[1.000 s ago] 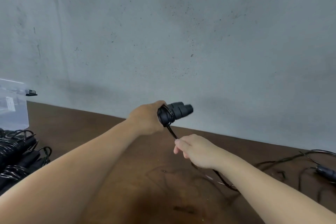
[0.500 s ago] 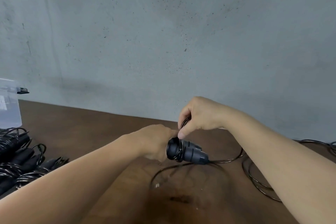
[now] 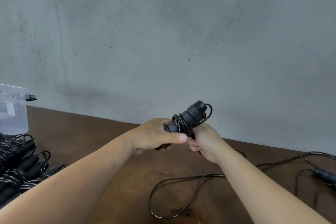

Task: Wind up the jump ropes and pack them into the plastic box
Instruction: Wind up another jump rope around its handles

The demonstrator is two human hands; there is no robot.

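- The left hand [image 3: 156, 135] grips a pair of black cylindrical plastic jump-rope handles [image 3: 187, 117], fingers curled round their lower part and the thumb stretched out along the front toward the other hand.
- The handles are held in the air above the brown wooden table [image 3: 109, 142], tilted so that their capped ends point up and to the right of the left hand.
- Several turns of thin black cord [image 3: 179, 123] are wrapped round the middle of the handles, just above the left thumb.
- The right hand [image 3: 205, 142] sits touching the left thumb tip, its fingers curled and pinching the cord just below the wound turns; one loop of cord arcs past the handle caps above this hand.
- The loose rest of the cord [image 3: 163, 196] lies on the table below and between the two forearms, forming one wide open loop.
- Well to the right of the right hand, another black handle with unwound cord [image 3: 323, 173] lies on the table at the picture's edge.
- Far to the left of the left hand lies a pile of already wound black jump ropes [image 3: 18, 165], bundled side by side.
- Behind that pile stands a clear plastic box [image 3: 12, 114], only partly in view; what it contains cannot be told.
- A grey concrete wall [image 3: 163, 32] rises behind both hands.
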